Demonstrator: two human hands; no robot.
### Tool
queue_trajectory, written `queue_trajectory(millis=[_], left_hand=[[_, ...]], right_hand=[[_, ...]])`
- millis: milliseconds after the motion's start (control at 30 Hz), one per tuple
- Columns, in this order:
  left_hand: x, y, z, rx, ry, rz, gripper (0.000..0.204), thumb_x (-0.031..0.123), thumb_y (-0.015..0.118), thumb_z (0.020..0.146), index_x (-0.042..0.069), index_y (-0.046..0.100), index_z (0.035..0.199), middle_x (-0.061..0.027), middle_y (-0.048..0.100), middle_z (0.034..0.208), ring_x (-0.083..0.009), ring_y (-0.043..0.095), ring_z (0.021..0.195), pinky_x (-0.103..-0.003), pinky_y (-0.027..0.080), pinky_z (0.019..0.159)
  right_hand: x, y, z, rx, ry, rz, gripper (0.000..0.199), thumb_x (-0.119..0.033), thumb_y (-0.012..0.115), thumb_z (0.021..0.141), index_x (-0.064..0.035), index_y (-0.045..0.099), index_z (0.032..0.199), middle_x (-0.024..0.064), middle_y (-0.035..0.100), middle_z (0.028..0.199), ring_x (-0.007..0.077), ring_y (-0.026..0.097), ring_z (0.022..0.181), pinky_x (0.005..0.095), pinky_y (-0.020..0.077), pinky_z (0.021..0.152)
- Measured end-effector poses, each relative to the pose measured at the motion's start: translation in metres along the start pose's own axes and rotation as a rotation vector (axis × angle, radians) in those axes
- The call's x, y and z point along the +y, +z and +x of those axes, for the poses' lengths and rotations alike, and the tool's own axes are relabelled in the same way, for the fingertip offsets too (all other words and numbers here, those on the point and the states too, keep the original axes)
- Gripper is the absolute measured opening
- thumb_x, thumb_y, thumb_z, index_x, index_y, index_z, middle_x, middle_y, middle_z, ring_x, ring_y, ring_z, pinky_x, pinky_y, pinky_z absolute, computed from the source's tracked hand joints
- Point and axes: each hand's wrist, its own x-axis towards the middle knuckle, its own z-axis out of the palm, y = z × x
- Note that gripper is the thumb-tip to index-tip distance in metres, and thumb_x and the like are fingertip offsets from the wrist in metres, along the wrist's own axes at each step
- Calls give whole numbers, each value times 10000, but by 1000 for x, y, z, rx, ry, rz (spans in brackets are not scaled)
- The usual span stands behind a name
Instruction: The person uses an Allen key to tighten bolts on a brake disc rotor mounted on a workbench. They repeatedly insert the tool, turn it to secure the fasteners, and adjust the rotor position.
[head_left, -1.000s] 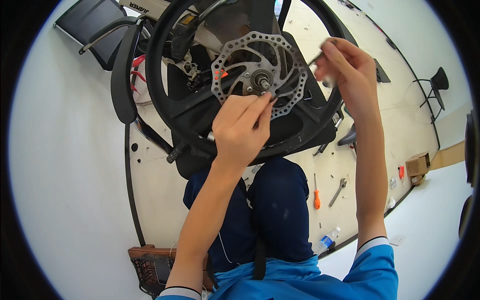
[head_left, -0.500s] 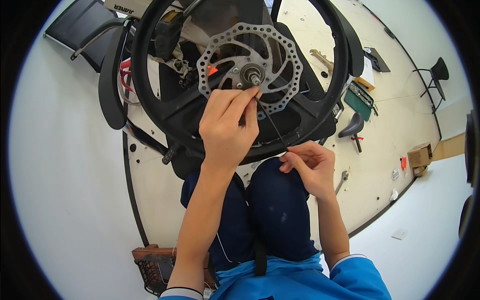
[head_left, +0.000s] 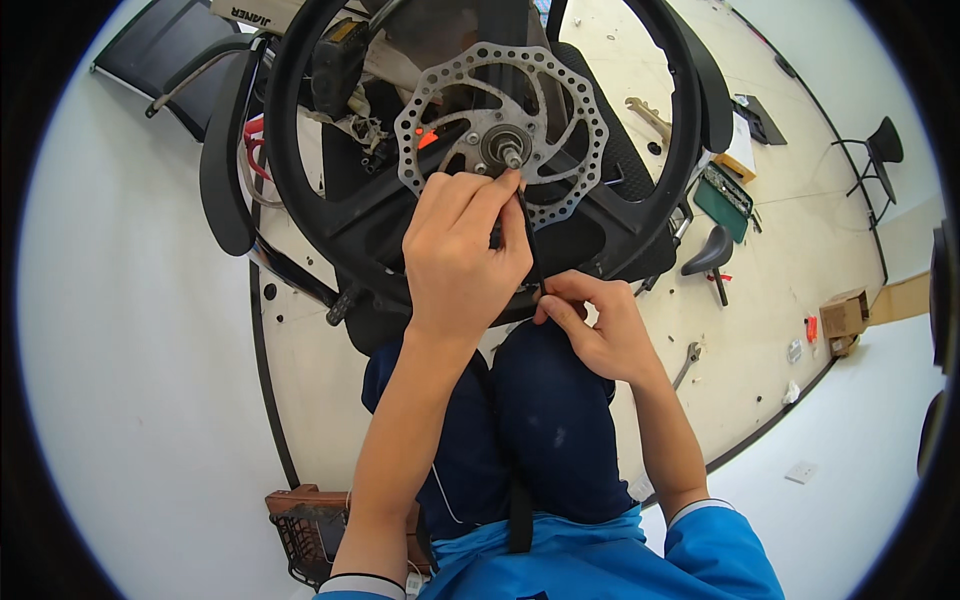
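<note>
A pale floor (head_left: 745, 350) runs out to white walls (head_left: 130, 350), with one dark chair (head_left: 165, 60) at the upper left and a smaller black chair (head_left: 885, 145) far off at the right. Nearer, the black seat (head_left: 368, 332) of an office chair carries a black spoked wheel (head_left: 620, 235), which lies flat between a left armrest (head_left: 226, 170) and a right armrest (head_left: 712, 95), its rim overhanging the seat's left edge. A drilled brake rotor (head_left: 530, 130) sits at the wheel's middle, around the protruding axle (head_left: 513, 158). The left hand (head_left: 465, 245) is pinched narrow, its fingertips just below the axle, at the upper end of a thin black rod (head_left: 532, 245), perhaps a hex key; the fingers cover its tip. The right hand (head_left: 595, 325) grips the rod's lower end between thumb and fingers, near the seat's front edge. Half a second ago this hand is farther to the right and the rod slants more; now it is closer to the left hand and the rod stands steeper, while the left hand keeps its place beside the axle. On the floor, a green case (head_left: 712, 205) lies open with small metal pieces inside, near a bicycle saddle (head_left: 708, 252). An open cardboard box (head_left: 843, 315) stands farther right, and a black basket (head_left: 295, 535) is at the lower left.
</note>
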Motion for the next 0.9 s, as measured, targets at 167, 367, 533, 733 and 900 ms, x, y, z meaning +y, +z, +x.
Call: queue_trajectory(millis=[167,367,533,733,900], left_hand=[[-4,4,-1,37,29,-36,195,-100,725,728,-2,717,897,-48,628,759,-222,568,681,-311,474,587],[-6,5,-6,53,16,-36,178,-106,740,729,-7,704,872,-56,634,764,-221,566,666,-308,467,578],[-1,8,-6,66,-33,-87,171,-104,749,726,-12,715,866,-61,639,762,-219,578,662,-306,472,574],[-5,-2,-1,149,61,-103,219,-128,768,730,-15,761,917,-70,686,794,-164,627,666,-241,489,574],[5,-13,-6,229,56,-208,242,-137,772,717,-36,744,936,-92,695,817,-186,637,674,-270,520,593]], right_hand=[[25,-31,5,135,4,26,114,-76,662,944,27,710,951,46,703,764,91,630,674,233,480,614],[-8,-100,48,277,-115,-110,147,-136,704,951,5,719,989,-29,663,779,20,544,693,185,424,612],[-61,-126,88,138,-281,-206,172,-162,723,940,-3,712,1006,6,691,810,45,585,710,198,472,652],[-68,-127,58,82,-371,-552,87,-90,755,863,-14,730,897,47,693,807,124,643,722,261,510,665],[-34,-76,30,201,-555,-642,145,-29,804,751,-5,721,867,100,677,834,256,682,750,330,547,678]])
